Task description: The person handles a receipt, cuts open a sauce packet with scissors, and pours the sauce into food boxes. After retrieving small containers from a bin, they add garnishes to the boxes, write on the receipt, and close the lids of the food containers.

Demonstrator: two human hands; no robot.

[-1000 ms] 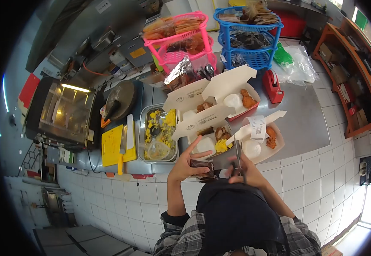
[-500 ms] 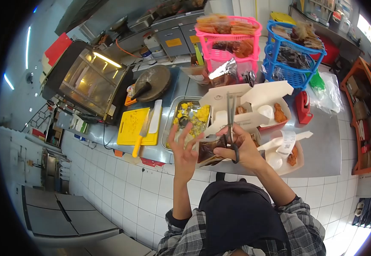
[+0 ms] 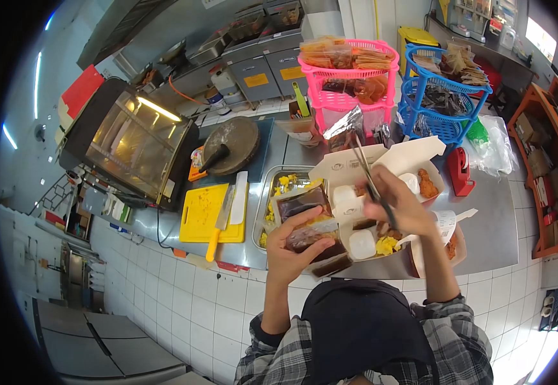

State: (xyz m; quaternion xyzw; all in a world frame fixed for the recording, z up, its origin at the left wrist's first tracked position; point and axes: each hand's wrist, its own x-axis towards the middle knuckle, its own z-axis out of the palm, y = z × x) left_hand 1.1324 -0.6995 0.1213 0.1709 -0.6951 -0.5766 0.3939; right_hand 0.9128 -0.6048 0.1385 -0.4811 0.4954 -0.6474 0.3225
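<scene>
My left hand (image 3: 284, 253) is closed round several strip-like plastic sachets of dark brown and reddish sauce (image 3: 306, 237), fingers on top and thumb along the near side. My right hand (image 3: 402, 202) grips a pair of scissors (image 3: 363, 162) whose blades point up and away, apart from the sachets. Open paper meal boxes (image 3: 413, 154) stand beneath and beyond the right hand. One holds white rice (image 3: 362, 244) and yellow egg (image 3: 388, 246); another shows fried chicken (image 3: 427, 184). The sachets partly hide a metal tray (image 3: 257, 221) with yellow egg pieces.
Left of the tray, a knife (image 3: 220, 218) and a white-handled blade (image 3: 239, 196) lie on a yellow cutting board (image 3: 192, 215). Behind are a stone mortar (image 3: 237, 138), a pink basket rack (image 3: 349, 99) and a blue one (image 3: 439, 99). A red tape dispenser (image 3: 462, 173) stands right.
My left hand was open with fingers spread and now holds the sachets, lifted over the tray. My right hand moved right with the scissors, uncovering the near box.
</scene>
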